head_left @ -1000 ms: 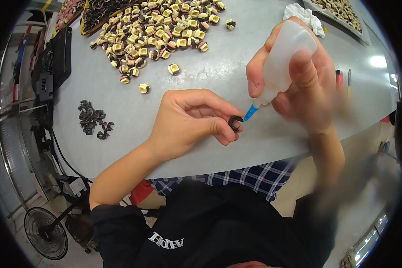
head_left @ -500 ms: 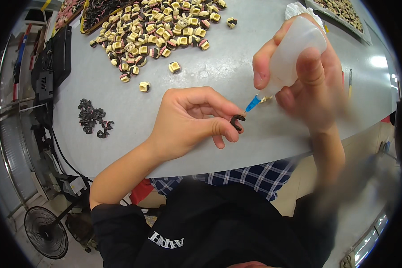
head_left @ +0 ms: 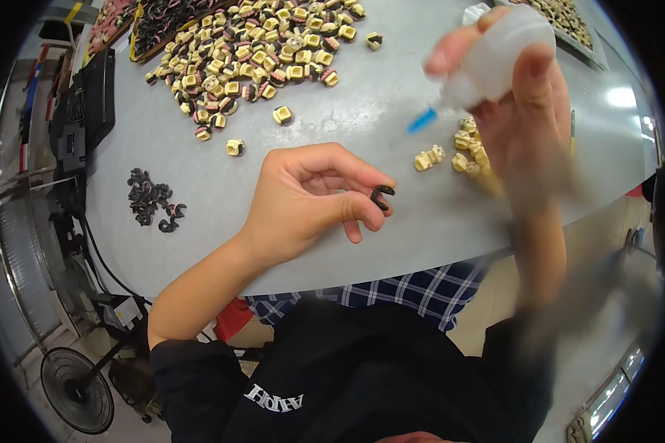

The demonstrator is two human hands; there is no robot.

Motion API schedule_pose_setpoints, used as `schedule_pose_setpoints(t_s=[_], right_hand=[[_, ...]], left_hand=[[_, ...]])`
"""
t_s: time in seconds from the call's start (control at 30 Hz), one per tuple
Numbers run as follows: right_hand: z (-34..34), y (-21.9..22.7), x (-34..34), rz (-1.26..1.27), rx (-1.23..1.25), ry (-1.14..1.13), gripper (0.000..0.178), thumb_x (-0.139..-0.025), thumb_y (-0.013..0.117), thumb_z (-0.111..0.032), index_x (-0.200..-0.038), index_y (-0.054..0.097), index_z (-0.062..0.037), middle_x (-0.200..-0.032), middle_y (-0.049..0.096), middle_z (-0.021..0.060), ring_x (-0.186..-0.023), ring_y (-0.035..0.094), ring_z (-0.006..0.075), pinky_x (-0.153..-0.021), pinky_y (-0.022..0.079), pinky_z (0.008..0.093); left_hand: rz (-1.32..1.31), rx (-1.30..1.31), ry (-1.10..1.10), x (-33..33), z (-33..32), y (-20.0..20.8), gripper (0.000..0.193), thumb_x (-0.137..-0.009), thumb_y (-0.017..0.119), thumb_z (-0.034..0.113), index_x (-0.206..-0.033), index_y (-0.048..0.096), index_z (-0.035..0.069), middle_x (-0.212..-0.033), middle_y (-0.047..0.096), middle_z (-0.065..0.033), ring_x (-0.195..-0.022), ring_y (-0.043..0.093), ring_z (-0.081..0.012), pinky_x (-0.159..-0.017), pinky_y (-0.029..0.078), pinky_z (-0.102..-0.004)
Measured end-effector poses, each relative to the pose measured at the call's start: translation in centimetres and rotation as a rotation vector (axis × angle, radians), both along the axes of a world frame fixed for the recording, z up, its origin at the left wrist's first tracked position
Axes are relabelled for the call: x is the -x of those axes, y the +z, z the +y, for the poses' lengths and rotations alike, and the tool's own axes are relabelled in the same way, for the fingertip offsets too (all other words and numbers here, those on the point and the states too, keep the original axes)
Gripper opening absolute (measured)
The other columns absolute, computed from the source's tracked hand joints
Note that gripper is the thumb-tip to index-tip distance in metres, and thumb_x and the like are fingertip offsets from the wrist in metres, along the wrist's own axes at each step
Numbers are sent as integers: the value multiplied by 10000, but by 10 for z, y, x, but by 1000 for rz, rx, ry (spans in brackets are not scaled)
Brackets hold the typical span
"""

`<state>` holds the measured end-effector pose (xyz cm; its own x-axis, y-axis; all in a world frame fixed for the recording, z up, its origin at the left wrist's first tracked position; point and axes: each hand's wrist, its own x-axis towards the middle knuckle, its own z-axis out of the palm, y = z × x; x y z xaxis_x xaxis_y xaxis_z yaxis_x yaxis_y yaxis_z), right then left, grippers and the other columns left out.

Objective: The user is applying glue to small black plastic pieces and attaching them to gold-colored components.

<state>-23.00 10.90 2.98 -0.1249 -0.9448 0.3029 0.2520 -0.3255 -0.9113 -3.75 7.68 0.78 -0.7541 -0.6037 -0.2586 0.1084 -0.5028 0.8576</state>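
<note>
Between thumb and fingertips, my left hand pinches a small black C-shaped piece, its gap facing right. My right hand is wrapped round a translucent squeeze bottle with a blue dispensing tip. The tip slants down to the left, above and apart from the black piece. Beneath the right hand lie several small cream-coloured pieces, partly covered by it. A small heap of black curved pieces rests on the table left of my left hand.
A big pile of cream, black and pink pieces spreads over the far side of the grey table. Trays of pieces stand at the far left, another tray at the far right. A fan stands lower left.
The bottle has lifted up and away from the black piece, its tip now apart from it. Cream pieces beneath the right hand have come into view. My left hand keeps its pinch.
</note>
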Motion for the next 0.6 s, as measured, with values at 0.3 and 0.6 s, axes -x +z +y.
schedule_pose_setpoints(t_s=[0.3, 0.6], right_hand=[[-21, 22, 52, 714, 172, -328, 320, -906, 499, -282, -1058, 398, -18, -1000, 588, 188, -749, 581, 145, -652, 476, 241], [-26, -10, 65, 967, -62, -238, 420, -616, 795, -96, -914, 503, -50, -811, 561, 2, -654, 479, 64, -590, 399, 199]], left_hand=[[90, 45, 20, -5, -1, -7, 183, -763, 667, 17, -919, 595, -46, -780, 629, -118, -720, 629, -144, -528, 491, -217], [-16, 139, 74, -4, -2, -3, 236, -734, 718, 114, -899, 597, -4, -741, 607, -61, -634, 586, -93, -497, 435, -180]])
